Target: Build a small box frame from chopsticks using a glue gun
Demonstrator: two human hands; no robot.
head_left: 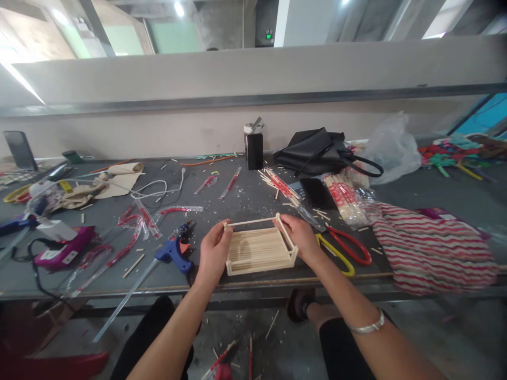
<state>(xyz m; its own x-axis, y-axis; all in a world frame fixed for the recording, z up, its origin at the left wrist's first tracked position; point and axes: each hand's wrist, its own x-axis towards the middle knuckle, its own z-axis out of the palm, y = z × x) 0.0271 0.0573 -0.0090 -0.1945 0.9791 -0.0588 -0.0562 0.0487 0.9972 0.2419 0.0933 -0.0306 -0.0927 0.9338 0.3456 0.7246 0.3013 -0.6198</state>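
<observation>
A small tray-like frame built of pale wooden sticks rests on the dark worktable near its front edge. My left hand grips the frame's left side, fingers pinched on the end of the thin top rail. My right hand holds the right side, fingers curled over that rail's other end. A blue hot-glue gun lies just left of my left hand. Red and yellow handled scissors lie just right of my right hand.
Bundles of wooden sticks in red-printed wrappers, a black bottle, a black bag, a phone and a striped red-white cloth lie to the right. Empty wrappers, cables and a pink device lie to the left. Sticks litter the floor.
</observation>
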